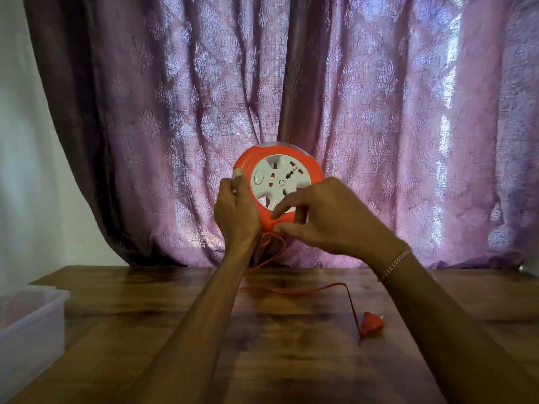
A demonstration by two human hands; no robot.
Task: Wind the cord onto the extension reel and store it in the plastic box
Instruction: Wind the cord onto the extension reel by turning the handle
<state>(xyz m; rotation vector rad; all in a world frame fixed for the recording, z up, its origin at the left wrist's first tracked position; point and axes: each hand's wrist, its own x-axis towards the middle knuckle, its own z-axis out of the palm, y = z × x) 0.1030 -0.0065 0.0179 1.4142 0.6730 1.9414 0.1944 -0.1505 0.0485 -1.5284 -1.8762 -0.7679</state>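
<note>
Purple curtains back a wooden desk [291, 360]. Left grip [236, 209] clasps the reel [278, 185] rim, held aloft; right grip [318, 217] fingers its white hub. Below them, cord [294, 291] and plug [372, 325] remain loose on the desk. Winding incomplete; plastic box [29, 325], far left, awaits.
</note>
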